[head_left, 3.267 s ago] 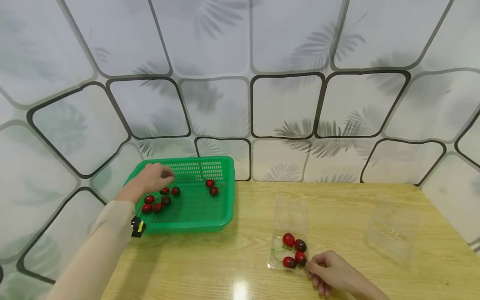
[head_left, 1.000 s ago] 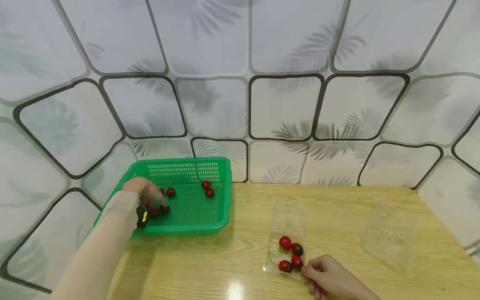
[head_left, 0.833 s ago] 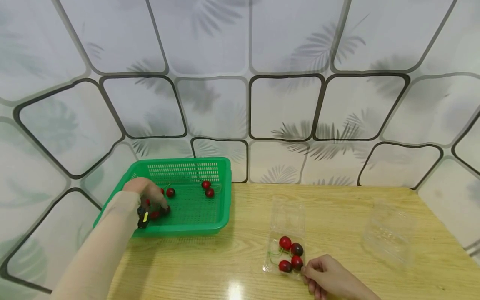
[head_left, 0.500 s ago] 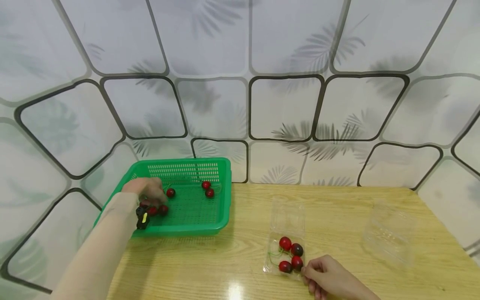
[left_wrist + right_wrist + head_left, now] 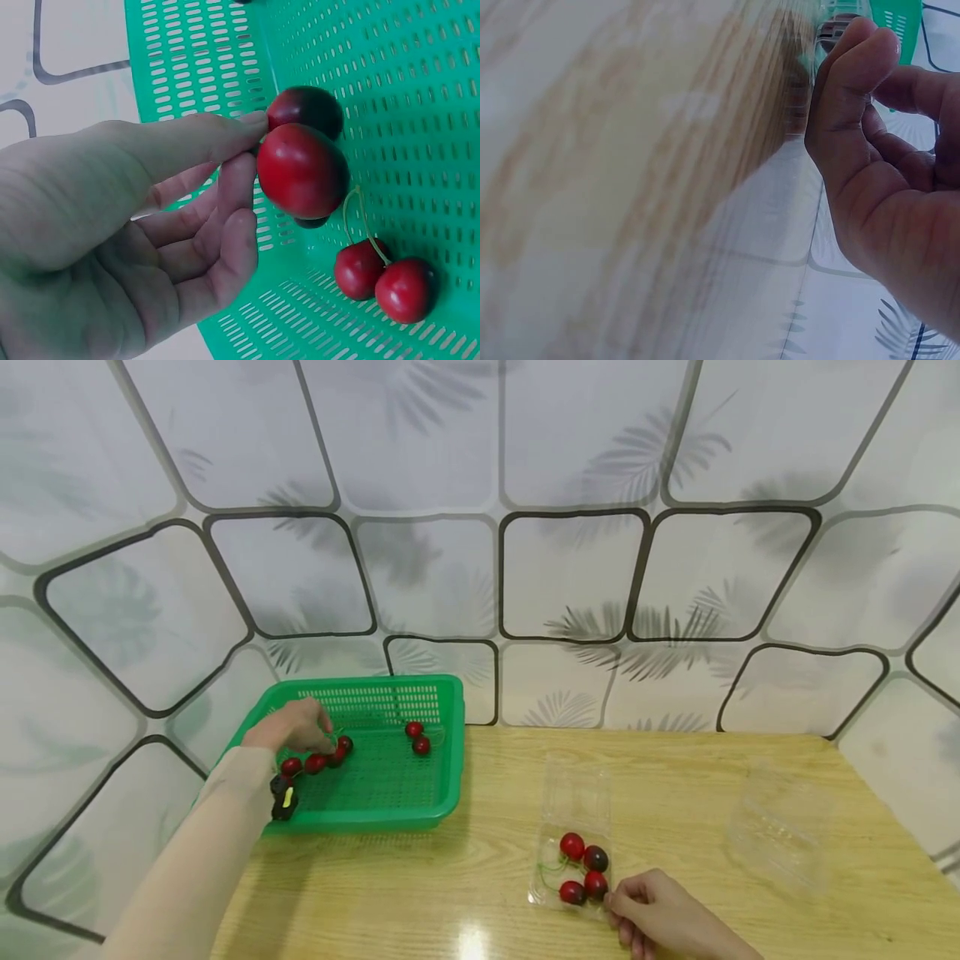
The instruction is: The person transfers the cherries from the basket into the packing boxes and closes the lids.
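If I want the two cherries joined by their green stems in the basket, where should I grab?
I'd pinch the stems where they meet, coming from above: the green basket is open on top, and the join sits clear of both cherries.

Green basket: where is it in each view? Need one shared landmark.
Head: green basket left of centre, lower half, with the left hand over it.
Left wrist: fills much of the top, centre and right, behind the cherries.
Right wrist: only a small part, top edge, right of centre, beyond the right hand.
Shared landmark: patterned wall, visible in all three.
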Tool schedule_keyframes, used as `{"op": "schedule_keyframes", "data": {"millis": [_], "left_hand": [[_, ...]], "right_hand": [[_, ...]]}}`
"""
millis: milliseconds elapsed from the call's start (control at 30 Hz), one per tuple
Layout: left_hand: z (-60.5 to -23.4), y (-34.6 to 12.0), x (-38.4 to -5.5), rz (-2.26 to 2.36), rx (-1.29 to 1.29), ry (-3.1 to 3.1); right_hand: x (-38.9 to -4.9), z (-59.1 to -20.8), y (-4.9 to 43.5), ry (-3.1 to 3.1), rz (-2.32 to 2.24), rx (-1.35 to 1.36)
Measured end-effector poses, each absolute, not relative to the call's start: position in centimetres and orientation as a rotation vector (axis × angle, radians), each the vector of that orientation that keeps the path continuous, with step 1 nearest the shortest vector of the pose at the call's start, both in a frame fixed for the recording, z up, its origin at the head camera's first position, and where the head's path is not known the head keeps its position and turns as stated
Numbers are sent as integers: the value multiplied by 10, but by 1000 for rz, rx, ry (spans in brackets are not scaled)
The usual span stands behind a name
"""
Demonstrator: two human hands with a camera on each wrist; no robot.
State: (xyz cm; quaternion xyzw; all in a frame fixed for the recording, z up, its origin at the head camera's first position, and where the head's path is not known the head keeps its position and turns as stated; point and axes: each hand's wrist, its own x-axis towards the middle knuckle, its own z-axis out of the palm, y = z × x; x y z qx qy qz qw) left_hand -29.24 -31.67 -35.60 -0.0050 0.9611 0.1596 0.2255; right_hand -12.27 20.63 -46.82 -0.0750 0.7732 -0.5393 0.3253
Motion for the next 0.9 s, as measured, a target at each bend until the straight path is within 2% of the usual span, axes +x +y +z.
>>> {"op": "schedule_keyframes", "data": {"millis": [367, 633, 900], "left_hand": [[-349, -317, -288, 554, 156, 2651], [-345, -314, -285, 597, 114, 2603], [-347, -314, -285, 406, 175, 2709]], "right_hand": [[-122, -468, 207, 2010, -1425, -182], [-123, -469, 207, 2012, -1424, -209], [-123, -470, 208, 2015, -1420, -203]]}}
